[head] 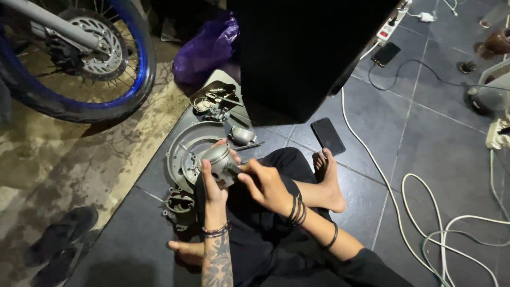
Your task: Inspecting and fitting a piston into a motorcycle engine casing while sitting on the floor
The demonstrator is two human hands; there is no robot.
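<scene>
The left hand (212, 183) is gripping one round grey metal piston (217, 158), fingers closed around it; the right hand (265, 183) fingers are pinching its right side.

Blue-rimmed motorcycle wheel (79, 58), purple bag (207, 48), dark phone (328, 136), white cables (425, 212).

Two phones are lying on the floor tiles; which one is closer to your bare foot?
The larger black phone, lying just above the toes of the right foot. The other phone lies farther off, beside the white power strip.
</scene>
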